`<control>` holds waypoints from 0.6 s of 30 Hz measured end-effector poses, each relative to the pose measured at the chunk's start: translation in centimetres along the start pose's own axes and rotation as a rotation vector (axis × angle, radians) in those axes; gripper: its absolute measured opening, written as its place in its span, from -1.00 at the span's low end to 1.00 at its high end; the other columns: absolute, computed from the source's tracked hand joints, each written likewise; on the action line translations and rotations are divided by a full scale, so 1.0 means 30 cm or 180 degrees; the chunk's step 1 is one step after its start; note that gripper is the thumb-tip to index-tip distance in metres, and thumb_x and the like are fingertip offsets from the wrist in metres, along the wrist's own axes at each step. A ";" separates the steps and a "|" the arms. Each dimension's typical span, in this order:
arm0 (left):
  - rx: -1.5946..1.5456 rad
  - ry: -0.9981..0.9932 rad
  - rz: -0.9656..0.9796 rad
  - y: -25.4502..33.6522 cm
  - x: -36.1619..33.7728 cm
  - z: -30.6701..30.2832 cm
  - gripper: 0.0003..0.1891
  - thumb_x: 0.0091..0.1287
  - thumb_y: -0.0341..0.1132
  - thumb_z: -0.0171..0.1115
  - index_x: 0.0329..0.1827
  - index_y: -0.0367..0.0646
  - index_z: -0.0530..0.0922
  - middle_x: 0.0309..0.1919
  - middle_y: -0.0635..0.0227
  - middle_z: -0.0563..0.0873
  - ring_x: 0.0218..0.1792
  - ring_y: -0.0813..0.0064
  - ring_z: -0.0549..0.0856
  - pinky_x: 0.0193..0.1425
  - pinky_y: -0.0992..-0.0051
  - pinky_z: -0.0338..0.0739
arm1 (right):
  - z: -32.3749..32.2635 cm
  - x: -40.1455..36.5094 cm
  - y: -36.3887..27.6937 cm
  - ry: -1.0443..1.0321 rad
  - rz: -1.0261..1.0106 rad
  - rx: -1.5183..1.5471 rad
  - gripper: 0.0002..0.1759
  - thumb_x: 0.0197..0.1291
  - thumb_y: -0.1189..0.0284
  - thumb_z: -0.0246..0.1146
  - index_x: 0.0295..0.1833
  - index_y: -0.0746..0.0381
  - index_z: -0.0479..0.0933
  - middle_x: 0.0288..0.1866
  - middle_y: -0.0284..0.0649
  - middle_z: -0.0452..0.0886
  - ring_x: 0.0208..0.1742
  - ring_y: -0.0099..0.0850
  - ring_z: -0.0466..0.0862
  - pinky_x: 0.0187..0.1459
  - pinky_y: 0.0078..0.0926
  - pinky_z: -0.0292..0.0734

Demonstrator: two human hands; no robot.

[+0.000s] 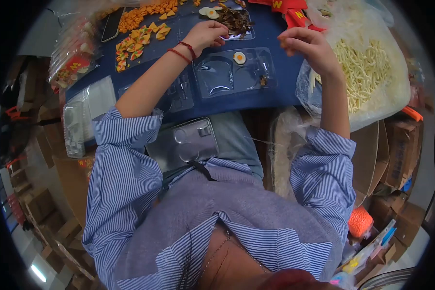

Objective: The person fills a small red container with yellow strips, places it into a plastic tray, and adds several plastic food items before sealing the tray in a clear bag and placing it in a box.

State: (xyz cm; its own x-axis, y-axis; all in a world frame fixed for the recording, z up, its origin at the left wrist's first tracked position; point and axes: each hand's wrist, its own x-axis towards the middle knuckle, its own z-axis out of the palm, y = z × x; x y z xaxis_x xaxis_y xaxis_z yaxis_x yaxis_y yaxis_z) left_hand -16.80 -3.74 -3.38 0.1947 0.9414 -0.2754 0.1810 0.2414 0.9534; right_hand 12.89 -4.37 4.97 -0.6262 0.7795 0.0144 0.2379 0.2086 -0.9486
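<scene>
A clear plastic compartment tray (217, 79) lies on the blue table (246, 99) in front of me. A small toy fried egg (239, 58) sits in one of its compartments and a small dark piece (263, 80) in another. My left hand (205, 35) rests curled at the tray's far edge, beside a pile of dark brown pieces (237, 20); whether it holds anything is hidden. My right hand (307, 46) is raised to the right of the tray, fingers pinched on a small yellowish piece, next to a bag of pale toy fries (367, 67).
Orange and yellow toy pieces (140, 36) are spread at the far left near a phone (112, 24). Red cartons (290, 9) lie at the back. Stacked clear trays (75, 125) sit at the left, another tray (188, 142) on my lap. Cardboard boxes (391, 159) stand on the floor.
</scene>
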 end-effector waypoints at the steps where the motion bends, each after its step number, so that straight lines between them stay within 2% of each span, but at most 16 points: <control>1: -0.0249 -0.0095 -0.0045 0.013 -0.008 0.023 -0.76 0.40 -0.27 0.23 0.02 -0.20 0.59 -0.17 0.35 0.73 -0.27 0.59 0.68 -0.13 0.59 0.62 | 0.027 0.003 -0.012 0.0000 0.0158 0.0449 -0.79 0.31 0.46 0.23 -0.02 0.32 0.61 -0.24 -0.28 0.67 -0.30 -0.58 0.63 -0.23 -0.62 0.53; 2: -0.0493 -0.0173 -0.0105 0.022 -0.020 0.039 -0.76 0.39 -0.29 0.22 0.02 -0.21 0.59 -0.15 0.32 0.74 -0.25 0.58 0.70 -0.13 0.60 0.63 | 0.041 0.002 -0.019 -0.0014 0.0306 0.0912 -0.79 0.32 0.46 0.24 -0.01 0.34 0.57 -0.25 -0.26 0.65 -0.30 -0.57 0.63 -0.22 -0.62 0.53; 5: -0.0602 -0.0264 -0.0037 0.056 -0.075 0.058 -0.76 0.41 -0.29 0.22 0.03 -0.23 0.58 -0.12 0.30 0.72 -0.24 0.57 0.69 -0.09 0.59 0.65 | 0.034 -0.032 -0.022 -0.0033 0.0289 0.1041 -0.76 0.29 0.45 0.27 0.02 0.32 0.53 -0.22 -0.22 0.66 -0.31 -0.52 0.66 -0.22 -0.60 0.56; 8: -0.0758 -0.0508 0.0001 0.061 -0.105 0.008 -0.75 0.45 -0.27 0.20 0.08 -0.20 0.56 -0.08 0.32 0.72 -0.17 0.58 0.69 -0.04 0.63 0.61 | 0.004 -0.113 -0.054 -0.0369 0.0374 0.0732 -0.79 0.24 0.44 0.33 -0.08 0.33 0.62 -0.26 -0.21 0.71 -0.29 -0.48 0.68 -0.23 -0.55 0.57; 10: -0.0745 -0.0469 0.0024 0.060 -0.130 -0.024 -0.76 0.44 -0.29 0.21 0.06 -0.22 0.57 -0.09 0.29 0.72 -0.20 0.57 0.70 -0.06 0.60 0.63 | -0.020 -0.180 -0.119 -0.2382 0.0566 -0.0528 -0.87 0.14 0.46 0.37 -0.24 0.30 0.71 -0.34 -0.20 0.74 -0.31 -0.43 0.70 -0.25 -0.50 0.58; 11: -0.0730 -0.0437 0.0047 0.059 -0.138 -0.041 -0.76 0.43 -0.31 0.22 0.05 -0.25 0.57 -0.10 0.26 0.73 -0.23 0.56 0.71 -0.08 0.58 0.66 | -0.002 -0.191 -0.127 -0.2406 0.0552 -0.0542 -0.87 0.14 0.46 0.37 -0.24 0.30 0.71 -0.34 -0.20 0.74 -0.31 -0.43 0.70 -0.25 -0.50 0.58; 13: -0.0736 -0.0359 -0.0001 0.034 -0.120 -0.071 -0.75 0.42 -0.32 0.22 0.06 -0.25 0.57 -0.09 0.24 0.74 -0.23 0.55 0.71 -0.08 0.58 0.66 | 0.039 -0.214 -0.105 -0.2224 0.1234 -0.2530 -0.87 0.05 0.49 0.34 -0.28 0.27 0.73 -0.33 -0.11 0.75 -0.35 -0.29 0.74 -0.27 -0.35 0.60; 14: -0.0729 -0.0321 -0.0056 0.018 -0.111 -0.075 -0.75 0.42 -0.32 0.23 0.07 -0.25 0.57 -0.08 0.23 0.74 -0.24 0.55 0.72 -0.08 0.59 0.66 | 0.049 -0.184 -0.064 -0.1658 0.1073 -0.2665 -0.88 0.02 0.48 0.39 -0.28 0.22 0.74 -0.37 -0.14 0.72 -0.31 -0.26 0.70 -0.25 -0.39 0.58; 16: -0.0760 -0.0273 -0.0161 -0.001 -0.083 -0.057 -0.74 0.42 -0.32 0.23 0.07 -0.26 0.57 -0.09 0.23 0.74 -0.24 0.54 0.73 -0.08 0.59 0.66 | 0.077 -0.054 0.037 -0.0538 -0.0017 -0.2624 -0.86 0.07 0.49 0.34 -0.22 0.22 0.72 -0.37 -0.13 0.67 -0.32 -0.20 0.68 -0.24 -0.34 0.57; 18: -0.0776 -0.0190 -0.0270 -0.004 -0.073 -0.040 -0.74 0.42 -0.33 0.23 0.08 -0.27 0.58 -0.09 0.22 0.75 -0.24 0.53 0.73 -0.08 0.59 0.66 | 0.113 0.120 0.134 0.0081 -0.0887 -0.2951 -0.84 0.12 0.52 0.30 -0.16 0.23 0.69 -0.30 -0.13 0.63 -0.26 -0.18 0.66 -0.21 -0.31 0.57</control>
State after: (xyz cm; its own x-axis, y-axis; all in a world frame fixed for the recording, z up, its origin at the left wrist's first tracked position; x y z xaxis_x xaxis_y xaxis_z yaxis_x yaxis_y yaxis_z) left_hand -18.41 -5.56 -2.75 0.2464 0.9016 -0.3554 -0.0371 0.3752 0.9262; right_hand 9.08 -2.73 0.13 -0.7351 0.6419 0.2181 0.5813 0.7624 -0.2843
